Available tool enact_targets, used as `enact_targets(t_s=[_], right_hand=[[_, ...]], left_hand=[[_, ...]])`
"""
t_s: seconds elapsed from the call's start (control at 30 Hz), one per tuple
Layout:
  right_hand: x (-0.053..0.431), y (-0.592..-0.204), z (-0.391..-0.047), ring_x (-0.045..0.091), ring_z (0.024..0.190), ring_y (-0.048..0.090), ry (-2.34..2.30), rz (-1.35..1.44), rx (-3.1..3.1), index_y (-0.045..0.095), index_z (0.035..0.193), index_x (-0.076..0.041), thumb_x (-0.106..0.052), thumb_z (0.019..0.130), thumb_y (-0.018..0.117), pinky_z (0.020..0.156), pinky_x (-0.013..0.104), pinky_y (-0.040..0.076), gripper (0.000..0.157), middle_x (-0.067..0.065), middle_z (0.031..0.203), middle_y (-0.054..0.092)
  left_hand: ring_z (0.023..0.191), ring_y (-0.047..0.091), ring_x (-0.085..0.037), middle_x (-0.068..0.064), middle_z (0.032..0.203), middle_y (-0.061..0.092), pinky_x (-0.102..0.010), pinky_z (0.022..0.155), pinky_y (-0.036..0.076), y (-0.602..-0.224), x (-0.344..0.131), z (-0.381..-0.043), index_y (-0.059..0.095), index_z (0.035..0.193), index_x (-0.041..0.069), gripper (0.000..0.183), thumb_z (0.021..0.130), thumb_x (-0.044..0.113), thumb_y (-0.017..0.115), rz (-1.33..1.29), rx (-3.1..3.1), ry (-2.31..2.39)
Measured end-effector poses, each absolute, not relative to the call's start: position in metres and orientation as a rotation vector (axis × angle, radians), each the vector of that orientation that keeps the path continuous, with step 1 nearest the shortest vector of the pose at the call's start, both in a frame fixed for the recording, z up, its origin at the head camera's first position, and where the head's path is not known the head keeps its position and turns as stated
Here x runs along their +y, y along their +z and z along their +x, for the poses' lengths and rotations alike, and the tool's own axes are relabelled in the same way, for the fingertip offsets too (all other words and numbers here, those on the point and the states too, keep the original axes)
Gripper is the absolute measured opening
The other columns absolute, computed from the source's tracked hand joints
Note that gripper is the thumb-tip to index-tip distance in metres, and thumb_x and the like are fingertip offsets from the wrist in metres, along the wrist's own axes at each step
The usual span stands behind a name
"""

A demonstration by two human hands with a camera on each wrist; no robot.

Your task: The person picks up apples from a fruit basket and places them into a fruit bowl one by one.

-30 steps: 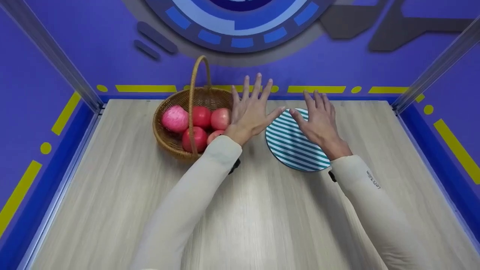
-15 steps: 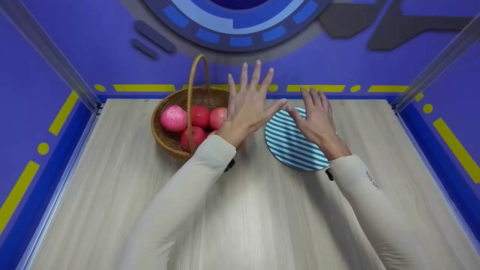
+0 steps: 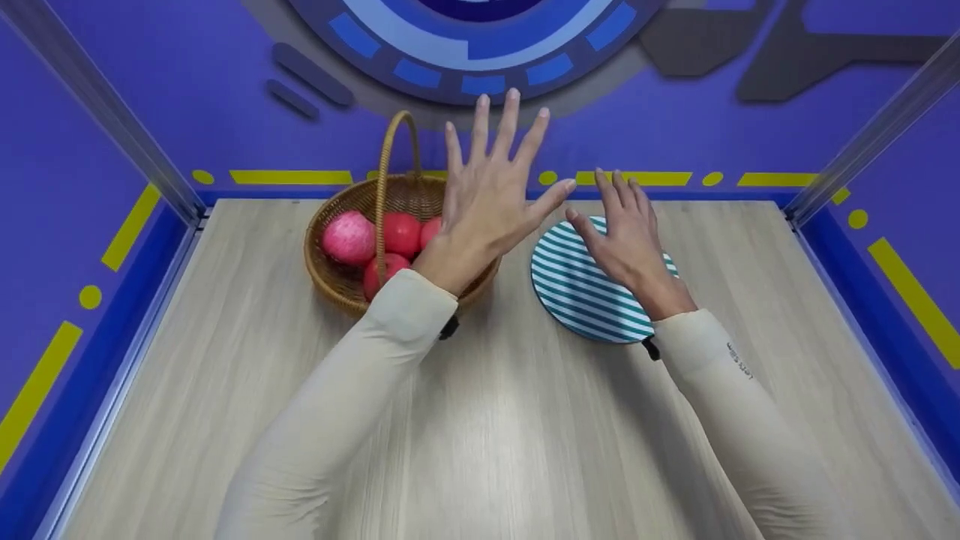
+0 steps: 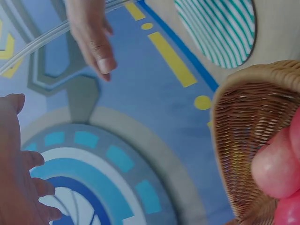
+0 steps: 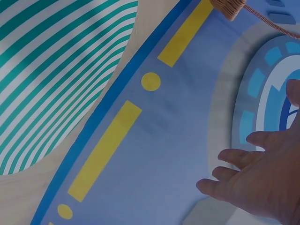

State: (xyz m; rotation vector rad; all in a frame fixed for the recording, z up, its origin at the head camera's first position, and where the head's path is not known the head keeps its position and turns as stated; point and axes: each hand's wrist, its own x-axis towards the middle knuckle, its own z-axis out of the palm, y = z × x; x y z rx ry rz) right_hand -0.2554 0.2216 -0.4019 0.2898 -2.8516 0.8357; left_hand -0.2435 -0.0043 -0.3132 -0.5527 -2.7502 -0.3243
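Note:
My left hand (image 3: 491,191) is raised with its fingers spread, overlapping the right side of a wicker basket (image 3: 330,289) in the head view. Nothing is in it. Inside the basket lie several red and pink apples (image 3: 401,234), among them a streaked pink round fruit (image 3: 349,237); my left hand and wrist hide some. The left wrist view shows a pale red apple (image 4: 276,166) against the woven wall. My right hand (image 3: 628,232), fingers extended and holding nothing, hovers over a round mat (image 3: 585,292) with green and white stripes.
A light wood-grain tabletop (image 3: 480,450) carries the basket and the mat. Blue printed panels (image 3: 750,142) with yellow dashes stand at the back and both sides. The basket's tall arched handle (image 3: 386,161) rises left of my left hand.
My left hand has risen up and slightly left in the head view, fingers still spread, covering more of the apples. The right hand has shifted slightly left and up. Basket and mat stay put.

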Motion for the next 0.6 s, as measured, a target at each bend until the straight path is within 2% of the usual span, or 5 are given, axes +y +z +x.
enact_targets(t_s=[0.27, 0.6], right_hand=[[0.220, -0.402, -0.254, 0.041, 0.161, 0.004, 0.928, 0.270, -2.843, 0.020, 0.172, -0.013, -0.068, 0.104, 0.047, 0.127, 0.065, 0.000, 0.091, 0.016, 0.176, 0.013], [0.209, -0.399, -0.251, 0.036, 0.162, 0.005, 1.009, 0.301, -2.828, 0.019, 0.172, -0.016, -0.069, 0.103, 0.047, 0.127, 0.066, 0.004, 0.091, 0.012, 0.177, 0.014]], left_hand=[[0.162, -0.005, -0.037, -0.009, 0.178, 0.003, -0.062, 0.125, -0.012, -0.291, -0.023, -0.235, 0.017, 0.173, 0.025, 0.089, 0.102, 0.077, 0.033, -0.545, -2.631, -0.360], [0.162, -0.002, -0.036, -0.010, 0.177, 0.007, -0.056, 0.124, -0.016, -0.274, -0.052, -0.229, 0.023, 0.172, 0.023, 0.087, 0.103, 0.074, 0.039, -0.478, -2.544, -0.467]])
